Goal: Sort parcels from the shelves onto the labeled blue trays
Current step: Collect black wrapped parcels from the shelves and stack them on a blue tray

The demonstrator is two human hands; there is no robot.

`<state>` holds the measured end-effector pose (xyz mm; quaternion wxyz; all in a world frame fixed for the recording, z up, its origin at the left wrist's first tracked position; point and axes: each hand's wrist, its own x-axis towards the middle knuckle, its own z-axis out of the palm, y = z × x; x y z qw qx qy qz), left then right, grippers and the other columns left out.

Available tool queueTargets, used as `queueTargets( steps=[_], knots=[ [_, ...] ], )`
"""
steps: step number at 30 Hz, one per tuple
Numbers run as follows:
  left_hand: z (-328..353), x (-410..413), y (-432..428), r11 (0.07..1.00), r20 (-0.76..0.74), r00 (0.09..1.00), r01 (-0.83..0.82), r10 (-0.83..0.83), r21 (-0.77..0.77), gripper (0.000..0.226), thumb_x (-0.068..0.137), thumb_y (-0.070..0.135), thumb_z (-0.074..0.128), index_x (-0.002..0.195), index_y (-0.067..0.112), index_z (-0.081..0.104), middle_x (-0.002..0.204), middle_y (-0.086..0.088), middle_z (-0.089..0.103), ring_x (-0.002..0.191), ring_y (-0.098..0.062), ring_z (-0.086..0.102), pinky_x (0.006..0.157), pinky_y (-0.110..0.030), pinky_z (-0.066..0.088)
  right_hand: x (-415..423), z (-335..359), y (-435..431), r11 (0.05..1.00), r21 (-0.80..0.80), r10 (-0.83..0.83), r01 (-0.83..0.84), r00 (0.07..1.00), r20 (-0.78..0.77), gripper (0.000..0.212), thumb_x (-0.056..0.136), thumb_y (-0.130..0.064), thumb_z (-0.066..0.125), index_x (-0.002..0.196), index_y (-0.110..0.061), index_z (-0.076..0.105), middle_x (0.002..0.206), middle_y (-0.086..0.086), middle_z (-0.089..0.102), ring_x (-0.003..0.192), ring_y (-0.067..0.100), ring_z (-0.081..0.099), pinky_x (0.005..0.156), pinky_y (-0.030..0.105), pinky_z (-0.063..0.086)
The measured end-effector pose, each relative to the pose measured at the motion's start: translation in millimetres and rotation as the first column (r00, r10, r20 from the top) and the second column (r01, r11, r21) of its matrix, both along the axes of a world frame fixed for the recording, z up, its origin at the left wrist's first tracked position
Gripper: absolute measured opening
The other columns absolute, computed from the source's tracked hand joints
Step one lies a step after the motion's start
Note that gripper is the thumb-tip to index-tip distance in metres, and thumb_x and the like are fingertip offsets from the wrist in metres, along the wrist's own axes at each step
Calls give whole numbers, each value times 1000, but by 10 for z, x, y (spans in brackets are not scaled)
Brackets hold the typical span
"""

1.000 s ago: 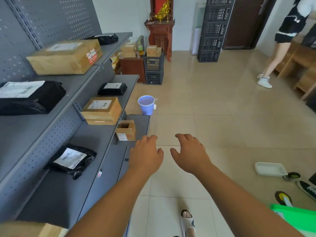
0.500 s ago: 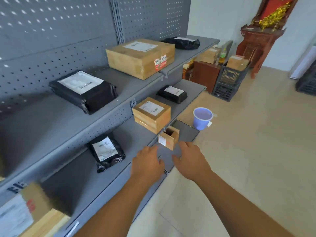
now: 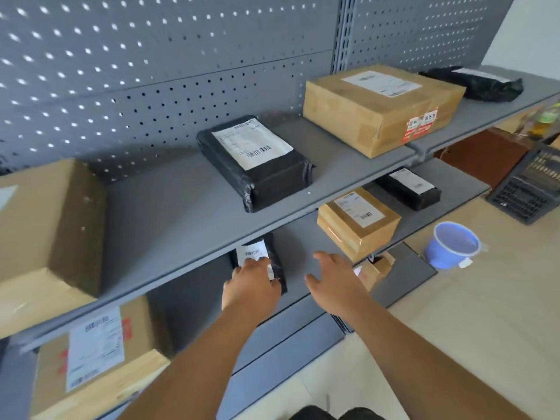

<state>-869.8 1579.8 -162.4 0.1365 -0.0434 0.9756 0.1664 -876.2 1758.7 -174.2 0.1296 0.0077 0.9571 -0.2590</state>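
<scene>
I am seeing my left grip (image 3: 251, 283) lying on the small black bag (image 3: 276, 259). Its fingers are stretching flat over the bag's white label and are not closing round it, so the grip is staying wide. The bag is sitting on the lower shelf (image 3: 303, 247), directly under that grip and partly tucked beneath the front edge of the upper shelf (image 3: 169, 213). My right grip (image 3: 336, 283) is hovering just to the right of the left one, fingers spread wide and holding nothing, above bare shelf. Beyond the right grip and to its right, a taped brown box (image 3: 359, 222) is sitting on the same shelf, with a small open carton (image 3: 377, 268) just beside the grip's far side. Above both grips, a black wrapped parcel (image 3: 254, 162) and a large brown box (image 3: 381, 107) are resting on the upper shelf. Far to the right of the grips, a purple bucket (image 3: 451, 245) is standing on the floor.
</scene>
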Motion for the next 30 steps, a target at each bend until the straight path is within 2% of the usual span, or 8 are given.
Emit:
queueTargets(
  steps=[7,12,16,19,23,26,30],
  knots=[
    [-192,-144,-157,971,71,969,-239,237,27,49,95,35,51,144,29,47,139,-1,52,128,-26,50,103,-44,45,-486,-231,-206,986,-9,166,-166,984,58,58,101,-36,49,153,-15,36,150,11,46,137,31,41,110,41,39],
    [-381,-226,-128,932,90,932,-357,351,55,55,95,34,52,149,31,42,143,0,49,131,-27,47,105,-44,43,-750,-453,-257,966,-25,259,-257,959,117,52,99,-35,50,147,-15,40,139,13,55,127,33,51,99,39,45],
    [-579,-324,-199,908,102,906,-417,411,46,49,95,32,53,143,24,46,140,-4,50,130,-30,47,102,-44,46,-896,-710,-301,966,-103,251,-235,951,182,60,97,-37,51,150,-12,37,135,15,58,116,34,59,98,39,49],
    [-780,-365,-248,891,100,892,-449,441,69,50,97,31,52,146,23,44,140,-6,49,130,-31,46,103,-45,47,-960,-880,-354,958,-71,286,-278,946,152,55,96,-35,51,145,-11,41,127,15,62,114,34,60,94,38,50],
    [-1058,-427,-282,870,96,876,-482,473,106,53,97,31,52,148,22,41,141,-6,48,131,-30,47,101,-44,47,-1025,-1145,-478,947,-61,320,-315,941,107,44,96,-34,54,134,-12,48,129,12,62,113,33,60,90,36,51],
    [-1274,-498,-298,850,109,862,-507,495,142,51,97,31,53,145,21,43,139,-7,50,129,-32,48,102,-45,48,-1095,-1337,-550,955,-38,297,-295,952,69,44,96,-34,55,131,-8,49,127,15,60,112,34,59,92,39,51],
    [-1528,-670,-319,806,124,834,-551,537,217,43,93,36,52,133,20,50,126,-6,56,111,-31,59,92,-44,54,-1222,-1564,-613,981,-71,184,-178,979,90,42,97,-33,55,126,-4,46,126,18,57,115,38,56,92,42,49]
  ],
)
